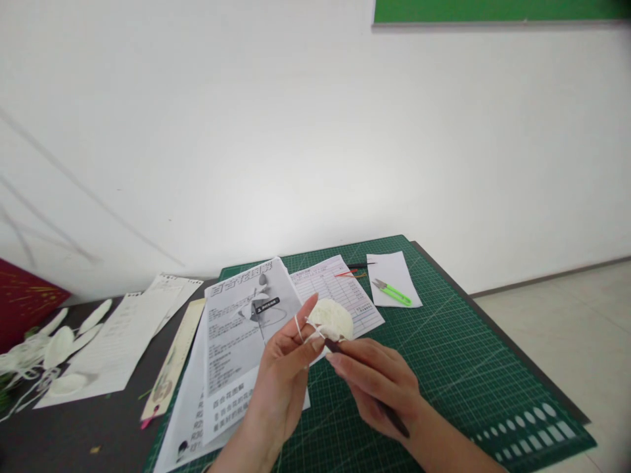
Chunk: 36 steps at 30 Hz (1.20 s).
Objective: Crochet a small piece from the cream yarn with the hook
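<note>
In the head view, my left hand (292, 351) pinches a small bit of white crochet work (315, 336) between thumb and fingers. A strand of white yarn loops over its raised index finger. My right hand (377, 381) is closed around a dark-handled crochet hook (392, 417), whose tip meets the work at my left fingertips. Just behind the fingertips sits a cream-white ball of yarn (334, 318), partly hidden by my hands. The stitches are too small to make out.
A green cutting mat (444, 355) lies under printed pattern sheets (231, 341) and a form (365, 312). Lime-green thread snips (394, 292) rest on white paper (394, 263). Leftward are a bookmark-like strip (172, 361), handwritten sheets (116, 341) and several white crocheted petals (59, 347) with loose yarn.
</note>
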Each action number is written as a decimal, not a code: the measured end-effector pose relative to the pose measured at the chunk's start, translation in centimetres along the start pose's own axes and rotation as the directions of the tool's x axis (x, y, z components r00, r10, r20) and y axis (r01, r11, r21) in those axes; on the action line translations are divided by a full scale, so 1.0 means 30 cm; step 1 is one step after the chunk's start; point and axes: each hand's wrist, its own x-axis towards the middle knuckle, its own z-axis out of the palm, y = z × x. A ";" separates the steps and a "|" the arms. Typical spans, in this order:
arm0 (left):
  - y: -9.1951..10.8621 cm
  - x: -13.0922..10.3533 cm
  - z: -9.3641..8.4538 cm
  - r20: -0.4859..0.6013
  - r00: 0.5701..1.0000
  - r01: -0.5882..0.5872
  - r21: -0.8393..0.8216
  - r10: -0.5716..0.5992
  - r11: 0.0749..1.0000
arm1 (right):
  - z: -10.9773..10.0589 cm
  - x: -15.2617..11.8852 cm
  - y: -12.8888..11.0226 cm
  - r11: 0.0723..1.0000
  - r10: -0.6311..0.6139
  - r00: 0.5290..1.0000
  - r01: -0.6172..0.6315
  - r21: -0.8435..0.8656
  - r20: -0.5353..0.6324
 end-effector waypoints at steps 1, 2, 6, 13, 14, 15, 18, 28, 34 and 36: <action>0.008 0.000 -0.002 0.019 1.000 0.022 -0.002 -0.022 1.000 | 0.001 0.000 -0.002 0.994 0.083 0.996 -0.081 0.077 -0.017; 0.016 0.001 -0.004 0.034 0.999 0.038 0.010 -0.038 0.999 | 0.002 0.001 -0.004 0.970 0.184 0.982 -0.176 0.168 -0.036; 0.046 0.002 -0.014 0.048 0.998 0.031 0.137 -0.038 0.990 | 0.009 0.006 -0.011 0.729 0.535 0.844 -0.435 0.528 -0.045; 0.098 0.011 -0.053 0.236 0.949 0.152 0.236 -0.209 0.960 | 0.001 0.004 0.004 0.404 0.727 0.683 -0.509 0.760 0.071; 0.104 0.012 -0.058 0.245 0.943 0.169 0.230 -0.225 0.958 | -0.002 0.004 0.004 0.387 0.732 0.676 -0.513 0.766 0.083; 0.109 0.012 -0.061 0.251 0.939 0.181 0.225 -0.237 0.957 | -0.006 0.005 0.004 0.377 0.734 0.673 -0.514 0.770 0.089; 0.118 0.009 -0.069 0.272 0.928 0.199 0.212 -0.253 0.957 | -0.016 0.008 0.000 0.375 0.733 0.675 -0.504 0.778 0.084; 0.126 0.003 -0.075 0.281 0.912 0.232 0.245 -0.298 0.941 | -0.037 0.021 0.002 0.351 0.723 0.682 -0.498 0.793 0.109; 0.129 0.003 -0.079 0.257 0.900 0.285 0.263 -0.352 0.922 | -0.055 0.023 0.012 0.388 0.664 0.735 -0.494 0.778 0.136; 0.128 0.005 -0.080 0.273 0.883 0.313 0.267 -0.383 0.912 | -0.063 0.024 0.014 0.412 0.639 0.756 -0.493 0.767 0.142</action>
